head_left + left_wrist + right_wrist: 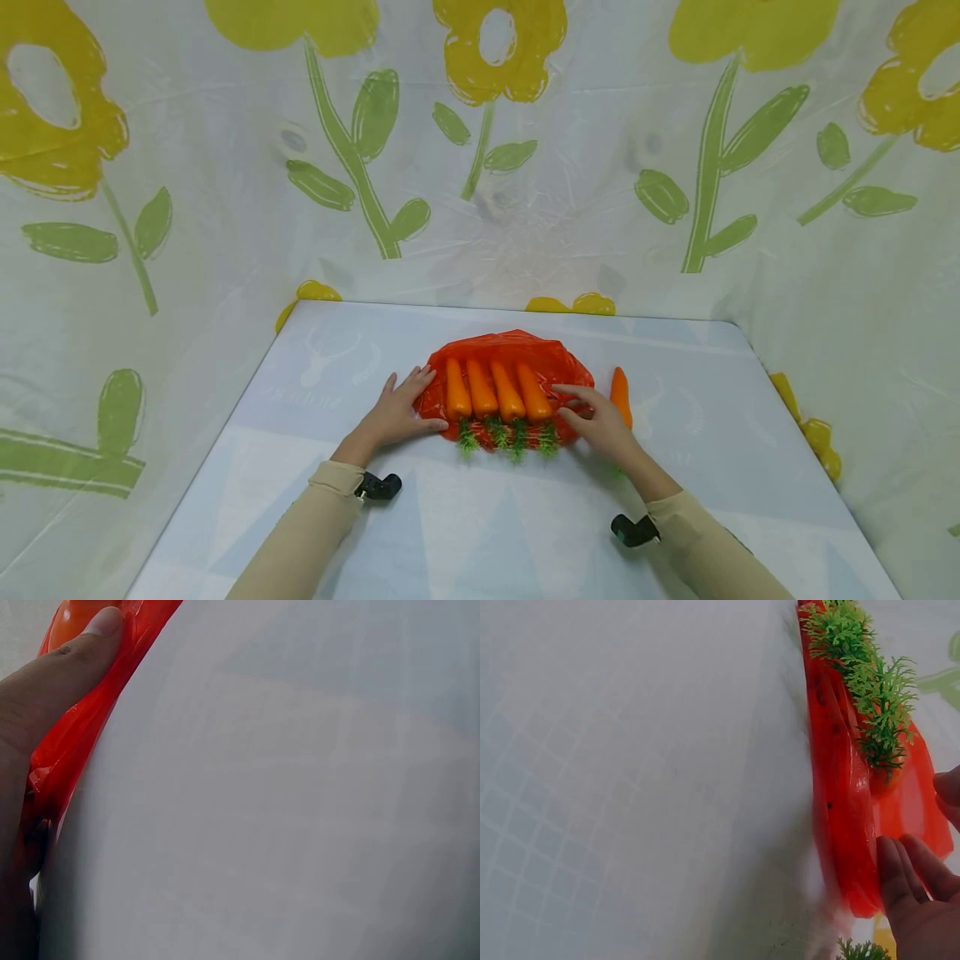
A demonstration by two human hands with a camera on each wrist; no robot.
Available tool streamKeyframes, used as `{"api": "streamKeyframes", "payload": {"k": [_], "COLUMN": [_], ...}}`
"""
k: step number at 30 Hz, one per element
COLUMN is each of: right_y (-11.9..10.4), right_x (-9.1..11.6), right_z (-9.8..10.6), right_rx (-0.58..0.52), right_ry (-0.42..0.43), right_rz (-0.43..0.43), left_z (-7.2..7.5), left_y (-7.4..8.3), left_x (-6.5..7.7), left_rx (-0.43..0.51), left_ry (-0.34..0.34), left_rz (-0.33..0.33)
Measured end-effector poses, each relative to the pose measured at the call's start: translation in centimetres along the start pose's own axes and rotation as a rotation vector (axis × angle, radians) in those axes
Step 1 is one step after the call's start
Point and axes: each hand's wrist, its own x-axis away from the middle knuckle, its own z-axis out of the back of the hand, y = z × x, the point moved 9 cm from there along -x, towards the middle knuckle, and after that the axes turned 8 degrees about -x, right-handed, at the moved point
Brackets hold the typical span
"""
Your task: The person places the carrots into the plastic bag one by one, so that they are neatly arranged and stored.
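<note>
A red plastic bag (480, 346) lies on the table with several orange toy carrots (507, 400) side by side on it. Their green leafy tops (517, 442) point toward the person. My left hand (401, 412) rests at the bag's left edge, fingers spread and thumb apart. In the left wrist view that thumb (79, 656) lies against the red plastic. At the bag's right edge is my right hand (600, 421), its fingers loosely bent. Right fingertips (889, 862) touch the bag's rim in the right wrist view, with a gap between the digits.
Another carrot (620, 396) lies on the table just right of the bag, partly hidden behind the right hand. The pale patterned table (480, 517) meets a curtain (570, 208) printed with yellow flowers at the back and sides. Black wrist cameras (378, 487) sit on both forearms.
</note>
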Motion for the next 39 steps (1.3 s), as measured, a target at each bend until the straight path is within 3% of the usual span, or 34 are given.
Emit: {"api": "streamKeyframes", "payload": {"k": [9, 17, 39], "right_y": [-0.4, -0.7, -0.8], "right_x": [0.4, 0.8, 1.9], "right_z": [0.5, 1.1, 3.4], "right_rx": [0.013, -0.007, 0.038], "right_ry": [0.011, 0.007, 0.075], "right_rz": [0.007, 0.088, 0.113], "left_z": [0.0, -0.1, -0.1], "left_y": [0.1, -0.2, -0.1], "left_x": [0.1, 0.1, -0.1], "left_rx": [0.003, 0.003, 0.005], "left_ry": [-0.005, -0.009, 0.002], "left_rz": [0.005, 0.010, -0.002]}}
